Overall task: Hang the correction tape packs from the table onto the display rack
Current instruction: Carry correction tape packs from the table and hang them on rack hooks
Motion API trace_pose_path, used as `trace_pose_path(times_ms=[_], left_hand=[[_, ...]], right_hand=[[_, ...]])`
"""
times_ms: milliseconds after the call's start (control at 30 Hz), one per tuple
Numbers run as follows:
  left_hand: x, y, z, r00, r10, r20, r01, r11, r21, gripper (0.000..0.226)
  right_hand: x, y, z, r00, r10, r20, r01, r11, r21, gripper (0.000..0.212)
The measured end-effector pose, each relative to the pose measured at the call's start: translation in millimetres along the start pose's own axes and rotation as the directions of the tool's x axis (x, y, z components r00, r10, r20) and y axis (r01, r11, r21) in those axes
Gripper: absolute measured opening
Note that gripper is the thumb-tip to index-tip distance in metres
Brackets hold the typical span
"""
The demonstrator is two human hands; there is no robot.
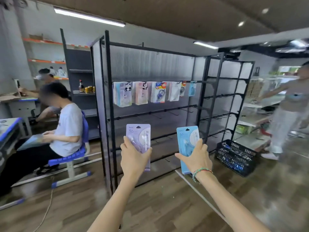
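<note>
A purple correction tape pack is held upright in the left hand, in front of the black display rack. The fingers of this hand are curled round the pack's lower half, with the thumb at its left edge and a fingertip seen at its right edge. A blue correction tape pack is held upright in the right hand, whose fingers are wrapped over the pack's right edge while the thumb is pressed along its lower left side. A beaded bracelet is worn on the right wrist. Both packs are raised below the rack's row of hanging packs, apart from the hooks. A black crate is seen on the floor beside the rack.
</note>
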State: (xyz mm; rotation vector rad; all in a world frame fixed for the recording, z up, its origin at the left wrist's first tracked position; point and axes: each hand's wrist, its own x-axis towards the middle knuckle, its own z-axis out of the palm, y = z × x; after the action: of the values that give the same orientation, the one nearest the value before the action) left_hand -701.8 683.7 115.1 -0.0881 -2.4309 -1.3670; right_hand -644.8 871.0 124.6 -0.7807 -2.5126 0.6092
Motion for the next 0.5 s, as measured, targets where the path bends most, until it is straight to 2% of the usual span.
trace_pose_path(times_ms=[167,500], left_hand=[[45.2,23.5,85.0,0.996,0.037,0.078,-0.035,0.999,-0.028,0.08],[165.2,79.5,235.1,0.971,0.146,0.188,-0.133,0.988,-0.078,0.093]], right_hand=[[63.5,44.1,2.9,0.994,0.086,-0.06,-0.087,0.996,-0.009,0.117],[229.3,81.3,20.2,0.974,0.172,-0.147,-0.184,0.981,-0.07,0.117]])
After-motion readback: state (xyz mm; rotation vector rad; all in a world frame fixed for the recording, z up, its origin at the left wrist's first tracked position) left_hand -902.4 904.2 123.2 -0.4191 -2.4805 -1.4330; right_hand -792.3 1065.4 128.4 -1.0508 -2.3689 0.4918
